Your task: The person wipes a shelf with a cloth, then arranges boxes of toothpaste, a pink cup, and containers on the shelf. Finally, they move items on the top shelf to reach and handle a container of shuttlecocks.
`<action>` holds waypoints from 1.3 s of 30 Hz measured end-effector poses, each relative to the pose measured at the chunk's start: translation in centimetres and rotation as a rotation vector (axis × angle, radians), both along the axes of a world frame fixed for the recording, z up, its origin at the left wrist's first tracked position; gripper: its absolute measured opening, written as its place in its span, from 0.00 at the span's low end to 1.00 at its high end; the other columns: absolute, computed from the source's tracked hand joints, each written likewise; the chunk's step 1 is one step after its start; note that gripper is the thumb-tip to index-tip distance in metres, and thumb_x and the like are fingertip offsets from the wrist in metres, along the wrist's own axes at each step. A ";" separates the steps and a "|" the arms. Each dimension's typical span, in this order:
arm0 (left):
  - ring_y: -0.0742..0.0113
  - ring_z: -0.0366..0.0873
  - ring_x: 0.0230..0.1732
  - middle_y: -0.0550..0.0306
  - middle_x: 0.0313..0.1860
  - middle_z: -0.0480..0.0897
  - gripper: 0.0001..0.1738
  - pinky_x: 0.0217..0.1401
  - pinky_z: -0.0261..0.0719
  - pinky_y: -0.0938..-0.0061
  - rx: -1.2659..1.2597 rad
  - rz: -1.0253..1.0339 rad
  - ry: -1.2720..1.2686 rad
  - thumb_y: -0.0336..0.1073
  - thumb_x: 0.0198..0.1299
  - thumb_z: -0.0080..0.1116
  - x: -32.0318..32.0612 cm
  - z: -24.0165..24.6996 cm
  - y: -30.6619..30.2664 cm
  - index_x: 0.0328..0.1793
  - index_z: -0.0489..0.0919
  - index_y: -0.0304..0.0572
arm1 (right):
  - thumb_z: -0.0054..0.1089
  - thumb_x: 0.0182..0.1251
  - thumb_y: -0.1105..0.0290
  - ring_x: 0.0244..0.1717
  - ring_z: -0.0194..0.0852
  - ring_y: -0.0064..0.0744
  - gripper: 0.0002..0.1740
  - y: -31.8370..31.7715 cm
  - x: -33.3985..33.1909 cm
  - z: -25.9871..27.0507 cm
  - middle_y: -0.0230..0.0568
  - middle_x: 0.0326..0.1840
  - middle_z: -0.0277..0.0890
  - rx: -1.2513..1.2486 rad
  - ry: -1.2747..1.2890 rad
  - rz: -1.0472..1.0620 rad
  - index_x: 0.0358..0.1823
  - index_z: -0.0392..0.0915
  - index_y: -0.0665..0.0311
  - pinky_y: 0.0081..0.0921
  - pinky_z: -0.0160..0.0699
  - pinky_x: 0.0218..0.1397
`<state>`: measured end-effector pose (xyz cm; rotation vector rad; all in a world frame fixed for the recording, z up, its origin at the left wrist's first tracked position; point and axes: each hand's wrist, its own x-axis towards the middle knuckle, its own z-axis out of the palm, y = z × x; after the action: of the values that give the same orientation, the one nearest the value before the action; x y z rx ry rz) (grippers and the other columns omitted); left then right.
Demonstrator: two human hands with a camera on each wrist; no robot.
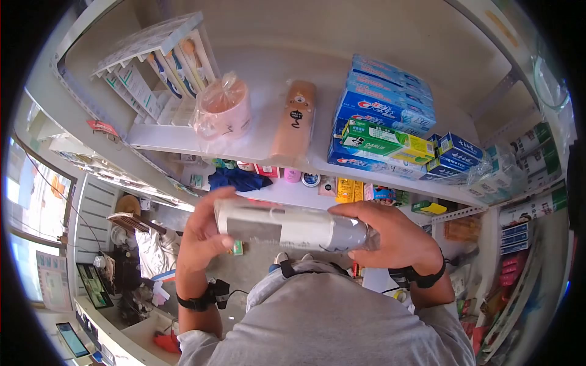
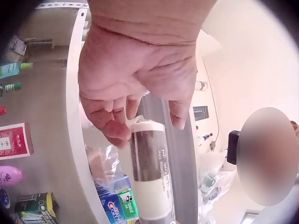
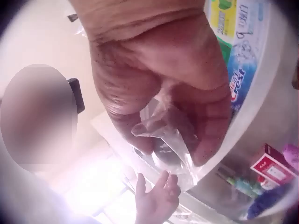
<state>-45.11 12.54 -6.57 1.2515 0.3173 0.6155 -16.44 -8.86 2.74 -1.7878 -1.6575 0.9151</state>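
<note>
A white cylindrical container with a grey band (image 1: pixel 305 230), in clear plastic wrap, lies almost level in front of the chest. My right hand (image 1: pixel 400 235) grips its right end; the right wrist view shows that hand (image 3: pixel 161 70) with thumb and fingers around the crinkled wrap (image 3: pixel 163 130). At the other end is my left hand (image 1: pixel 204 235), thumb and fingers spread beside the container. In the left wrist view the left hand (image 2: pixel 140 70) is over the end of the container (image 2: pixel 149 172), fingers slightly bent; whether they touch it, I cannot tell.
On the shelf (image 1: pixel 256 155) ahead stand a toothbrush rack (image 1: pixel 165 67), a wrapped pink cup (image 1: pixel 224 113), a tan wrapped container (image 1: pixel 296 122) and stacked toothpaste boxes (image 1: pixel 384 110). Small goods and a dark blue cloth (image 1: pixel 238 180) lie on the lower shelf.
</note>
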 end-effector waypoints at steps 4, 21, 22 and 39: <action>0.59 0.78 0.70 0.47 0.69 0.80 0.46 0.74 0.74 0.62 0.142 -0.085 0.147 0.30 0.48 0.81 -1.3 0.2 -0.5 0.76 0.74 0.31 | 0.74 0.55 0.70 0.63 0.82 0.53 0.41 -0.6 0.3 0.0 0.53 0.67 0.80 0.074 -0.081 0.032 0.74 0.74 0.63 0.41 0.79 0.68; 0.73 0.82 0.41 0.54 0.50 0.86 0.39 0.46 0.82 0.74 0.566 0.869 0.357 0.31 0.57 0.81 10.4 -3.6 0.0 0.74 0.75 0.32 | 0.73 0.69 0.75 0.47 0.87 0.27 0.21 -3.8 -1.4 -6.7 0.42 0.51 0.86 0.243 0.284 -0.231 0.62 0.82 0.66 0.26 0.86 0.50; 0.69 0.77 0.34 0.52 0.43 0.84 0.33 0.38 0.77 0.70 0.677 0.919 0.409 0.44 0.59 0.82 11.1 -3.7 0.2 0.63 0.80 0.34 | 0.72 0.69 0.76 0.47 0.87 0.26 0.20 -4.1 -1.4 -6.9 0.41 0.52 0.87 0.225 0.303 -0.249 0.62 0.83 0.65 0.25 0.86 0.52; 0.72 0.71 0.29 0.57 0.42 0.81 0.23 0.34 0.73 0.78 1.141 0.939 0.328 0.30 0.63 0.74 10.3 -0.7 -0.8 0.64 0.82 0.39 | 0.72 0.72 0.71 0.44 0.88 0.32 0.19 -4.8 -1.3 -10.6 0.45 0.49 0.87 0.218 0.328 -0.257 0.61 0.81 0.67 0.28 0.87 0.47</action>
<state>-34.77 11.79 -7.24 2.3155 0.9299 1.5179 -17.76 -13.66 -7.84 -1.5620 -1.2379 0.8251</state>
